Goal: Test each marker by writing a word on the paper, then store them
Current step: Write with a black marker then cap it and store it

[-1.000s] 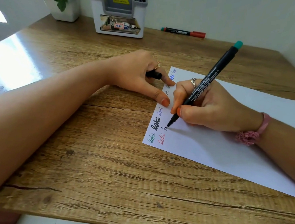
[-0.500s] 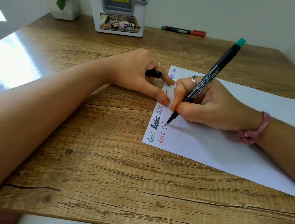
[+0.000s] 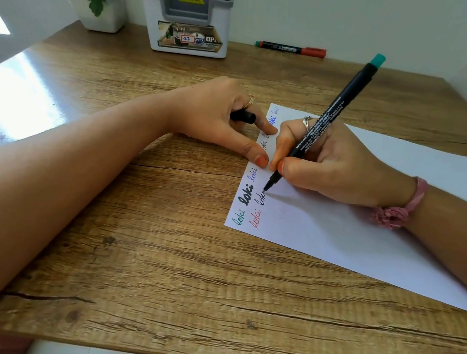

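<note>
The paper [image 3: 363,230] lies right on the desk [image 3: 135,253]; behind it, a holder [image 3: 188,23], with a marker [image 3: 290,48] apparently lying beside it.

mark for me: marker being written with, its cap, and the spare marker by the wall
marker in use [image 3: 322,128], head view, on the black barrel above the fingers
cap [image 3: 243,116], head view, on the black end showing from the left hand
spare marker [image 3: 283,48], head view, on the black mid-barrel

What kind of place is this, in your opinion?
Probably a home or office writing desk: a wooden desk against a wall, a marker organiser with a price sticker, and a potted plant.
</note>
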